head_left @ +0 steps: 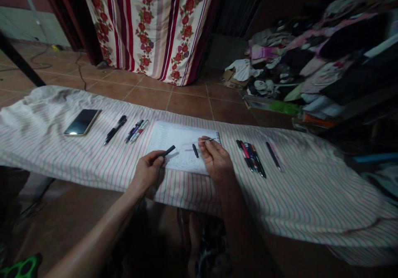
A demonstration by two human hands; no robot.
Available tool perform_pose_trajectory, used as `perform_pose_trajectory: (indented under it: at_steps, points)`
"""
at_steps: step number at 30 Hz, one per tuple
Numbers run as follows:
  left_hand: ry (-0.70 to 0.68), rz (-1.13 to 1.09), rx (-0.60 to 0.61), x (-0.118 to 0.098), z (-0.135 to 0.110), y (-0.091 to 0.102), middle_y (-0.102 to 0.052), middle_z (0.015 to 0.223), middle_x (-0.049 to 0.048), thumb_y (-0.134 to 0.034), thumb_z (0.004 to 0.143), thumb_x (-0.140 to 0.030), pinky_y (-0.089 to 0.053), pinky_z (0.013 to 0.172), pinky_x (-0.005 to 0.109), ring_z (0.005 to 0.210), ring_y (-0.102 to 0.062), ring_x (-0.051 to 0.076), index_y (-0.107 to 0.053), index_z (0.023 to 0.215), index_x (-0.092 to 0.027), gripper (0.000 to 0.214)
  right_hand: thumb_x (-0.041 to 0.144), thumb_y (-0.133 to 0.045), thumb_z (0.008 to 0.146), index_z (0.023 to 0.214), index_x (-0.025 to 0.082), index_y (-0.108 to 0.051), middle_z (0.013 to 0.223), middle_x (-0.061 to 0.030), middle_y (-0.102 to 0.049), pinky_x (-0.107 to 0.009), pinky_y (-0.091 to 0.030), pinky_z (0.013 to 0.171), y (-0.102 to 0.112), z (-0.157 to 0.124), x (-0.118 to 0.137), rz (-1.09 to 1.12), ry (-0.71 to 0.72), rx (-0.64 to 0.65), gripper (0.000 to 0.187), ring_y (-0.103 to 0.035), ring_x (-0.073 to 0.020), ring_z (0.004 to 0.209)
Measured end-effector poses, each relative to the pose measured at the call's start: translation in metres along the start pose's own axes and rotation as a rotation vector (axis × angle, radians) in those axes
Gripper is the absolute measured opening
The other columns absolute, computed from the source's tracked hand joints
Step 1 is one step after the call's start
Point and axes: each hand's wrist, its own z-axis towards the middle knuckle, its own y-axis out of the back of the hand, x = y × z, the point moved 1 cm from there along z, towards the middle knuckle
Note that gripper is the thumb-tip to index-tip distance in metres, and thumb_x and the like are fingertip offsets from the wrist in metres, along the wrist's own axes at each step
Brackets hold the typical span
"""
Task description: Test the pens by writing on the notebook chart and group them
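My left hand (148, 168) pinches a short black pen barrel (169, 150) over the left part of a spiral notebook (177, 131). Between the thumb and fingers of my right hand (217, 159) is a thin, pale pen refill (193, 143), held nearly level with its dark tip pointing right. Below the refill, a small black pen part (195, 150) lies on the page or just over it; I cannot tell which. Faint writing covers the page, and my right hand hides some of its right side.
The notebook lies on a striped cloth (189, 188). Left of it are a phone (82, 122), black pens (115, 130) and several more pens (137, 131). To the right lie a pen group (251, 157) and a black-and-purple pair (275, 157). Clothes (311, 58) are heaped behind.
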Motion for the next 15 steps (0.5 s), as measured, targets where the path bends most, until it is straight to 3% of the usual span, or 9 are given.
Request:
perform_pose_trajectory:
  at_steps: [5,15]
  points:
    - [0.003,0.027,0.037,0.004,-0.002,-0.006,-0.067,0.070,0.0019,-0.063,0.062,-0.028,-0.043,0.073,0.029,0.070,-0.059,0.016,-0.069,0.081,-0.016,0.024,0.035,-0.074,0.065,0.081,0.019,-0.066,0.085,-0.0015,-0.066,-0.021,-0.050,0.062,0.001,0.001,0.003,0.012,0.046,-0.013,0.023,-0.063,-0.0095,0.071]
    - [-0.014,0.071,0.064,0.013,-0.001,-0.012,-0.067,0.070,0.0021,-0.062,0.064,-0.028,-0.044,0.072,0.029,0.069,-0.059,0.016,-0.069,0.082,-0.017,0.023,0.037,-0.067,0.072,0.084,0.018,-0.062,0.082,-0.0032,-0.066,-0.024,-0.049,0.061,-0.005,-0.008,0.003,-0.137,0.108,0.028,0.023,-0.063,-0.0114,0.066]
